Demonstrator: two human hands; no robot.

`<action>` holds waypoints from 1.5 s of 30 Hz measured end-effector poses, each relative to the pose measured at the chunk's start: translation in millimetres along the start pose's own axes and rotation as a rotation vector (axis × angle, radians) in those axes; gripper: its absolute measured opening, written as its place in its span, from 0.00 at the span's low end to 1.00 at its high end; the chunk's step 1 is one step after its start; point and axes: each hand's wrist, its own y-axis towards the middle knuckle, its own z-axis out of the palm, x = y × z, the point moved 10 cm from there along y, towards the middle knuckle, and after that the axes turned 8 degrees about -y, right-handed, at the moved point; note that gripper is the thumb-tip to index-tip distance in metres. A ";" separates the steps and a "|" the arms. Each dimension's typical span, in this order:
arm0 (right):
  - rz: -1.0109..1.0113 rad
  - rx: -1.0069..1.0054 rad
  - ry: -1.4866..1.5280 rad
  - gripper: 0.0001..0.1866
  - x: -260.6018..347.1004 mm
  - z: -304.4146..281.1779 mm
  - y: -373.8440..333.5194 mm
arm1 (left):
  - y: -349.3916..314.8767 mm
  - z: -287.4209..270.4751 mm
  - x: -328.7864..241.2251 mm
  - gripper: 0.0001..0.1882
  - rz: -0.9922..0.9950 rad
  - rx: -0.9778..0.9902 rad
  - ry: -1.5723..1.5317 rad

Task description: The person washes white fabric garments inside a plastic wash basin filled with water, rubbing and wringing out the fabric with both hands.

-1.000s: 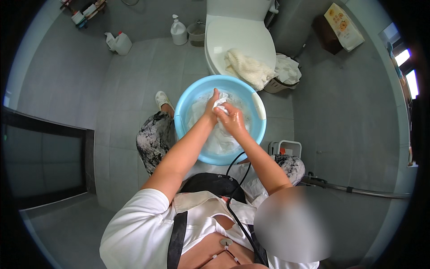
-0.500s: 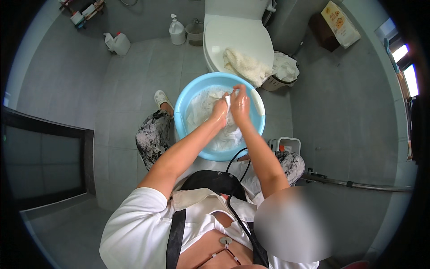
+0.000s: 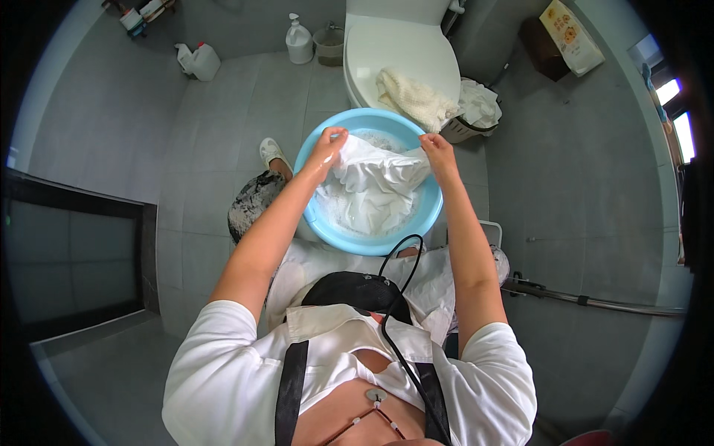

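A wet white garment (image 3: 381, 178) is stretched between my two hands over a light blue basin (image 3: 335, 239). My left hand (image 3: 326, 154), closed, pinches one upper corner near the basin's left rim. At the right rim, my right hand (image 3: 439, 154) is closed on the other corner. The cloth's middle sags in folds, and its lower part lies in the foamy water (image 3: 335, 201). Suds show behind the cloth too. What sort of garment it is, I cannot tell.
Beyond the basin stands a white toilet (image 3: 401, 52) with a cream knitted cloth (image 3: 416, 100) on its lid. A bin (image 3: 460, 132) sits beside it. A pump bottle (image 3: 299, 41), a small bucket (image 3: 329, 46) and a white jug (image 3: 199, 62) stand along the wall. A black cable (image 3: 388, 327) hangs before me.
My hands were together over the basin, rubbing the bunched white cloth. They have moved apart to left and right, and the garment is now lifted and spread between them.
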 end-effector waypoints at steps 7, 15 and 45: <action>-0.387 0.302 -1.011 0.28 16.5 75.4 -49.1 | -4.2 42.6 55.7 0.42 0.294 0.275 0.971; -0.162 0.519 -1.193 0.28 -41.3 99.5 -64.6 | -25.1 54.7 96.9 0.26 0.308 0.219 1.306; -0.128 -0.204 -0.023 0.20 49.0 67.9 -71.4 | -16.2 70.2 45.8 0.18 -0.259 0.100 -0.973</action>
